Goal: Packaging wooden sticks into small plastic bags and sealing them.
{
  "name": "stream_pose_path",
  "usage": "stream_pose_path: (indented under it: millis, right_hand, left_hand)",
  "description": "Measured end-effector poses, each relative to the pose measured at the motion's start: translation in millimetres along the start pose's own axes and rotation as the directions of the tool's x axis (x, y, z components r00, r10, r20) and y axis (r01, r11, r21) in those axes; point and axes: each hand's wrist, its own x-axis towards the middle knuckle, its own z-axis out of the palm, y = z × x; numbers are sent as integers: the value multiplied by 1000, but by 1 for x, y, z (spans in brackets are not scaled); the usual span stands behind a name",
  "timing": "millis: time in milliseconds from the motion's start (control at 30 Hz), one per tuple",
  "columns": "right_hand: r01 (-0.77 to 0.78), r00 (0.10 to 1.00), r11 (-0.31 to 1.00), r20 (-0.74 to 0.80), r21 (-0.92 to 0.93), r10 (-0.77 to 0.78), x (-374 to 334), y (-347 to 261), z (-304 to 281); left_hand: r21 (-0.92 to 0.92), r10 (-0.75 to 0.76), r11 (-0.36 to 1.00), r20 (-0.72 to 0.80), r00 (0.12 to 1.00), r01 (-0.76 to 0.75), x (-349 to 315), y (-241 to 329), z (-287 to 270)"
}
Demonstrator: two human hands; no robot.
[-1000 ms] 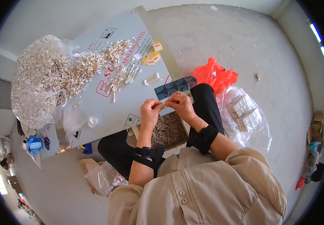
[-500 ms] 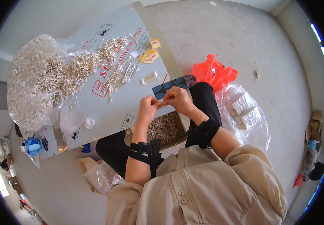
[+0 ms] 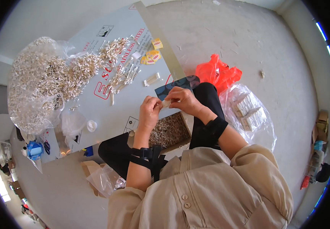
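Observation:
Above the near edge of the table, my left hand [image 3: 149, 110] and my right hand [image 3: 184, 100] pinch a small whitish packet [image 3: 166, 103] from either side. Its contents are too small to make out. Just beyond the hands, a short row of cotton swabs [image 3: 151, 79] lies on the table. A looser heap of cotton swabs [image 3: 122, 81] is spread to its left. Yellow-and-white cards [image 3: 151, 57] rest near the table's right edge. Below my hands, a cardboard box [image 3: 189, 133] full of thin sticks stands between my legs.
A big clear bag [image 3: 31, 84] spills many swabs across the printed metal-sheet table [image 3: 100, 120]. Clear plastic bags [image 3: 72, 122] and a white round cap [image 3: 91, 126] lie at its near left. On the right are a red bag [image 3: 218, 74] and a clear bag of white bundles [image 3: 249, 112].
My fingers have shifted slightly apart, and more of the whitish packet shows between them. My right hand has turned a little. Things on the table have stayed put.

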Motion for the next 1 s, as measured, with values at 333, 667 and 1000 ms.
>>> stream_pose_path:
  millis: [333, 667, 1000]
  right_hand:
    - [-20, 990, 1000, -141, 4, 20, -15, 0, 4]
    - [-394, 876, 693, 20, 604, 481, -19, 7, 9]
    - [-385, 898, 777, 10, 499, 439, -20, 5, 12]
  left_hand:
    - [-227, -113, 970, -87, 990, 91, -12, -1, 9]
    - [34, 16, 999, -210, 978, -9, 1, 7, 21]
    - [-485, -526, 702, 140, 839, 522, 11, 8, 30]
